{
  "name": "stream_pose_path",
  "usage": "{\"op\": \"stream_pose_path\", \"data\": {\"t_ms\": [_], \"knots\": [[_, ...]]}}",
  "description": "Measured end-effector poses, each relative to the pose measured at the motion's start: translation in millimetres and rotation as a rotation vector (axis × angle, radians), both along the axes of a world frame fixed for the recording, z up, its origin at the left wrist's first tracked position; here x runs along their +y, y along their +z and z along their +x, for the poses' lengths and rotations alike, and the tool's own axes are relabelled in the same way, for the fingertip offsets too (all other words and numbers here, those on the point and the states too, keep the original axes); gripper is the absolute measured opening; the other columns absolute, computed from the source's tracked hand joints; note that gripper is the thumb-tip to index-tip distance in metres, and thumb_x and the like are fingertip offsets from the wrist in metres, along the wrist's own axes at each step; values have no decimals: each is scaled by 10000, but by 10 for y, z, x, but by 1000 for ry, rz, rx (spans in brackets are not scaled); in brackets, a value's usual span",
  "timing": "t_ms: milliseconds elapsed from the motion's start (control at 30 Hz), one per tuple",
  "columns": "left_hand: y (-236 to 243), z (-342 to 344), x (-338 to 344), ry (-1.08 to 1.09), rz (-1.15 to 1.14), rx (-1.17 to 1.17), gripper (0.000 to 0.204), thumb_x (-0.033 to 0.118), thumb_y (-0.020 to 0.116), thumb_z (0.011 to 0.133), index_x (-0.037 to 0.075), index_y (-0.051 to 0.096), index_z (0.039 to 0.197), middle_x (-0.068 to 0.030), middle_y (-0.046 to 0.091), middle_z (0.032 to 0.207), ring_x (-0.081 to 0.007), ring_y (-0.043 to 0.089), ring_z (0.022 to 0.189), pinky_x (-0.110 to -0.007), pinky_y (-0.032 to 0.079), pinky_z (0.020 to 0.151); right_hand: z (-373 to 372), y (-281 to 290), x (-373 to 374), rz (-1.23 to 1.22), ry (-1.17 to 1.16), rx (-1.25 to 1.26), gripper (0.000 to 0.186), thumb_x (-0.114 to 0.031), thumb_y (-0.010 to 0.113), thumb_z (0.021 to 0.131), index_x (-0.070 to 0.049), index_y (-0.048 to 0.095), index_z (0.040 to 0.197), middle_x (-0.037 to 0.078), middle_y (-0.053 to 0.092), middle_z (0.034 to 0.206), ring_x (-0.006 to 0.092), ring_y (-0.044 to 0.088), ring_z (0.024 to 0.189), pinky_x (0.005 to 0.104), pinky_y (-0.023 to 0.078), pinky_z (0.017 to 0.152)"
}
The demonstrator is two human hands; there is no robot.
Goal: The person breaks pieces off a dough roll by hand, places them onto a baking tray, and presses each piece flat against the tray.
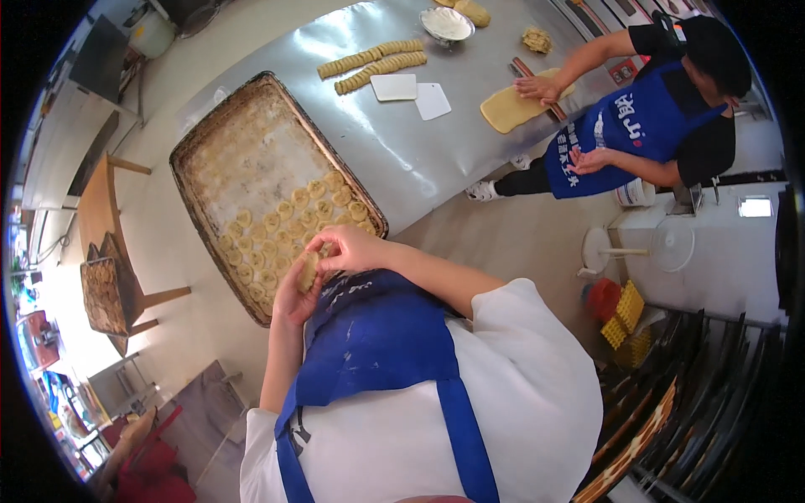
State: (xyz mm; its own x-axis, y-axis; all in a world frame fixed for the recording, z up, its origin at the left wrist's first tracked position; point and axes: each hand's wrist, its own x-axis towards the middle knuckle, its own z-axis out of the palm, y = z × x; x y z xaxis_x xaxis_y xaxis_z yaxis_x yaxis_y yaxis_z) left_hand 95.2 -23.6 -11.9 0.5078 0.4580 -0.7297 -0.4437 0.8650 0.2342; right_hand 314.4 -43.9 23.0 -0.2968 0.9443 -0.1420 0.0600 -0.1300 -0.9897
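My left hand (297, 295) is wrapped round a short roll of yellow dough (310, 270), held just above the near edge of a large baking tray (226, 117). My right hand (350, 249) reaches across from the right, its thumb and fingers pinched together at the upper end of that same roll; what lies between its fingertips is partly hidden. Rows of small round dough pieces (295, 226) cover the nearer half of the tray. The far half shows its worn, floury bottom.
The tray rests on a steel table (369, 142). Farther back are sliced dough rolls (381, 71), two white scrapers (394, 87) and a bowl of flour (448, 25). At the right, a co-worker in a blue apron stands by a dough sheet (503, 111) and rolling pin (549, 99).
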Motion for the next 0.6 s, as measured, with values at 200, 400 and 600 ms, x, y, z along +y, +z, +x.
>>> {"op": "stream_pose_path", "data": {"t_ms": [200, 400, 600], "knots": [[153, 292, -109, -29, 84, 105, 349, 219, 579, 955, 34, 510, 1243, -99, 647, 1079, -195, 670, 926, -230, 592, 707, 234, -83, 39, -34, 62, 18, 358, -141, 735, 800, -30, 646, 1129, 92, 684, 1026, 159, 682, 809, 289, 535, 711], [92, 169, 88, -135, 51, 150, 332, 228, 592, 946, 84, 527, 1238, -53, 645, 1074, -159, 657, 919, -204, 570, 686, 75, -176, 108, -128, 42, 88, 318, -77, 695, 841, 26, 608, 1128, 92, 663, 1019, 151, 678, 829, 279, 532, 696], [51, 97, 346, -274, 136, 210, 321, 223, 624, 904, 127, 566, 1205, -18, 636, 1058, -161, 626, 915, -249, 481, 657, -110, -17, 111, -24, -122, -51, 343, -88, 710, 827, 16, 578, 1127, 94, 678, 942, 136, 670, 794, 269, 520, 667]]}}
